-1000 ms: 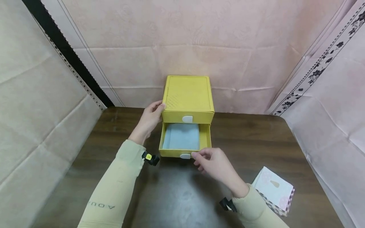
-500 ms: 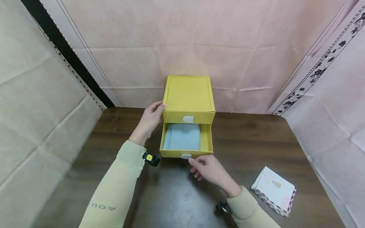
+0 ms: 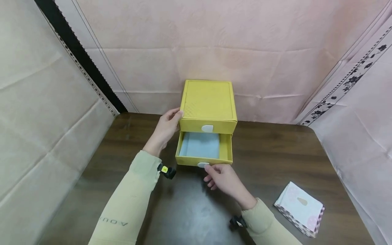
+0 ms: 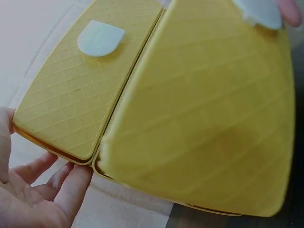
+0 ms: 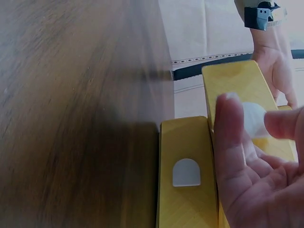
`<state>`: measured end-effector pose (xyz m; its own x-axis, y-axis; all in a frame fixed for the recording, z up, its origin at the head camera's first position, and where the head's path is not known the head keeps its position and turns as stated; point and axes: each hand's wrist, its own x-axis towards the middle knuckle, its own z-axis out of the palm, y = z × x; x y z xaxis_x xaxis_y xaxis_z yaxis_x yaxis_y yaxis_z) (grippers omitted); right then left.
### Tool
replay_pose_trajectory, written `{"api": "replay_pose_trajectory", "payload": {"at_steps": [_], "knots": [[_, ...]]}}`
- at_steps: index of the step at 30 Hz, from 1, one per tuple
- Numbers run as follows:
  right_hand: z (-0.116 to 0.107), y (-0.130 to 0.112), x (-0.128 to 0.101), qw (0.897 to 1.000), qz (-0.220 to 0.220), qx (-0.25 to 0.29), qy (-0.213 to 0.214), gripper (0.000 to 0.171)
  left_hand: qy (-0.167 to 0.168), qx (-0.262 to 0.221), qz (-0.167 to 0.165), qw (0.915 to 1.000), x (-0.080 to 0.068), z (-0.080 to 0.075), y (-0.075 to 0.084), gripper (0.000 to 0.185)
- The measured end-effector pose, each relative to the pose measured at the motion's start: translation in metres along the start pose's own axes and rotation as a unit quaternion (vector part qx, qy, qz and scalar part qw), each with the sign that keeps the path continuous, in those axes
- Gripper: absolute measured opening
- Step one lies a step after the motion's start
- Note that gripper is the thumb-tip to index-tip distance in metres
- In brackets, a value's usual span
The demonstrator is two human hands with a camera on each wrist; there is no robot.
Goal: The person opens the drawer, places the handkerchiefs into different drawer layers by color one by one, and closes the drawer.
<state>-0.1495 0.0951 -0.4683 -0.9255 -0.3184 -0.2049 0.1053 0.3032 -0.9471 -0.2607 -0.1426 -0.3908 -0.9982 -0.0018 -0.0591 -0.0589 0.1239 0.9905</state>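
A yellow drawer box [image 3: 209, 100] stands near the table's back edge, with its lower drawer [image 3: 226, 146] pulled out in the head view. Inside that drawer lies a flat light-blue folded cloth [image 3: 200, 145]. My left hand [image 3: 166, 127] presses on the box's left side, fingertips on the wall and thumb at the front upper corner. My right hand [image 3: 225, 178] is at the drawer's white tab [image 3: 202, 165], its thumb tip right beside it. In the right wrist view the extended finger [image 5: 230, 126] and thumb are apart, with the tab showing between them.
A stack of folded cloth [image 3: 301, 208] with a checked edge lies on the wooden table [image 3: 269, 153] to the right. Light fabric [image 3: 137, 68] hangs behind and at both sides. Another yellow drawer front [image 5: 185, 204] with its own white tab shows in the right wrist view.
The lower drawer has slid slightly back into the box. My right hand has shifted left and then up to the tab. My left hand stays at the box; the head view has turned slightly.
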Motion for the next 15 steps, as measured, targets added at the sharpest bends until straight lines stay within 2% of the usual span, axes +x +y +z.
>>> {"api": "replay_pose_trajectory", "payload": {"at_steps": [5, 15], "knots": [[0.001, -0.006, 0.004, 0.999, -0.004, 0.011, 0.033, 0.044, 0.006, 0.001, 0.003, 1.0000, 0.001, -0.001, 0.005, 0.054], [-0.003, -0.005, 0.011, 0.998, 0.012, 0.021, 0.054, 0.045, 0.000, -0.003, 0.005, 1.0000, 0.000, 0.001, 0.002, 0.055]]}}
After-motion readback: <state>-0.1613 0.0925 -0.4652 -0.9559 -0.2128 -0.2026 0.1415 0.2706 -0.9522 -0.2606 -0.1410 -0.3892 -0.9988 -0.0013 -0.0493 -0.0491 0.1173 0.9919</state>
